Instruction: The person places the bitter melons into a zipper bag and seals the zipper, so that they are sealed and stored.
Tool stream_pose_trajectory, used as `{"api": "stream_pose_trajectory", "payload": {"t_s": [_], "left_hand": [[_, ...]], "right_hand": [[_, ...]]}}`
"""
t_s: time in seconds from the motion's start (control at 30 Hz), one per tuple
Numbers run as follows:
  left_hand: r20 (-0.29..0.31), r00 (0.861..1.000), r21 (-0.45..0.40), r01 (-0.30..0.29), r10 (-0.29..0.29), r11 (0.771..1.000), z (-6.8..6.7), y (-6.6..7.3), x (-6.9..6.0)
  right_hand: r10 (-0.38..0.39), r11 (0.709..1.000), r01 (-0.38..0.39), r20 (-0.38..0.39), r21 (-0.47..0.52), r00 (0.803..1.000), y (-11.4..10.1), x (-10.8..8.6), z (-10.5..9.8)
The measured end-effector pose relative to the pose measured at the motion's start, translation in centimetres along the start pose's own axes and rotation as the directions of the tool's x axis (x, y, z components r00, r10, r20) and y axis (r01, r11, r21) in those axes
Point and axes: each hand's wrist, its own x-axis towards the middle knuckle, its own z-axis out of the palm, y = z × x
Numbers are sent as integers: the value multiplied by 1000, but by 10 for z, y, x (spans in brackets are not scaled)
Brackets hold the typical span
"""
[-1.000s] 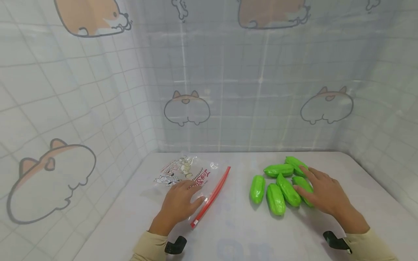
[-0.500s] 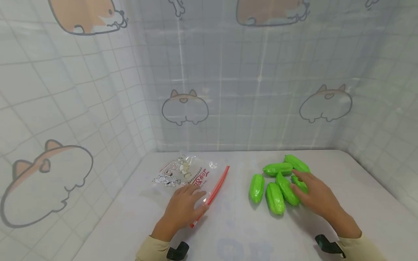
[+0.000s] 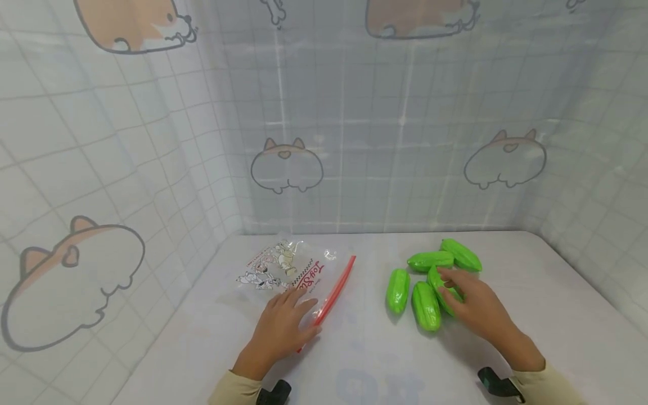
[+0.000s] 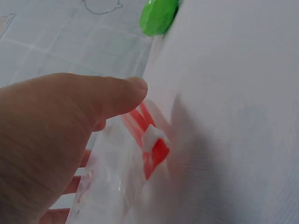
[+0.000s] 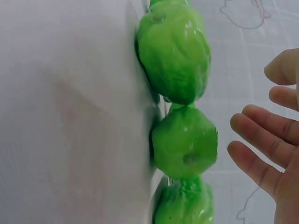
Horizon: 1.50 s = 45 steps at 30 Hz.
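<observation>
My left hand (image 3: 280, 326) hovers over the near part of a clear zip bag (image 3: 309, 267) printed with cartoon figures and red lettering. Its thumb lies above the bag's red zip strip (image 4: 135, 123), and no grip on it shows. My right hand (image 3: 478, 304) is over the right side of a group of glossy green cucumber-like vegetables (image 3: 426, 306), fingers extended. The right wrist view has those fingers apart from the nearest vegetable (image 5: 184, 142), with nothing held. One vegetable (image 3: 437, 284) is partly covered by the right hand, and another is hidden behind it.
A white table (image 3: 364, 349) carries everything. Curtain-like walls (image 3: 354, 140) with a grid and dog drawings enclose it at the back and both sides. One vegetable (image 3: 398, 291) lies apart at the group's left. Dark wrist devices (image 3: 498, 385) sit near the sleeves.
My right hand has moved left over the vegetables, covering the rightmost one. My left hand has shifted slightly right and nearer, toward the red strip. The bag and vegetables stay put.
</observation>
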Motion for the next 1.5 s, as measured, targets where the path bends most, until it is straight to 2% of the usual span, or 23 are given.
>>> {"api": "stream_pose_trajectory", "payload": {"t_s": [0.2, 0.43, 0.77, 1.0, 1.27, 1.5], "left_hand": [[31, 999, 11, 20, -20, 1000, 6, 0, 0], [42, 999, 27, 17, -18, 999, 12, 2, 1], [-81, 996, -49, -39, 35, 998, 20, 0, 1], [-74, 997, -134, -11, 2, 991, 24, 1, 0], [-151, 988, -167, -44, 19, 985, 28, -1, 2], [-242, 969, -154, -88, 49, 984, 29, -3, 2]], "right_hand": [[-63, 998, 63, -37, -4, 997, -6, 2, 7], [-92, 996, 91, -35, -19, 995, -16, 3, 13], [-160, 984, 164, -73, 65, 985, -32, 10, 23], [-175, 965, 182, -52, 187, 983, -47, 16, 42], [-168, 953, 161, 8, 255, 986, -66, 23, 58], [-145, 936, 102, 105, 336, 984, -80, 28, 71]]}}
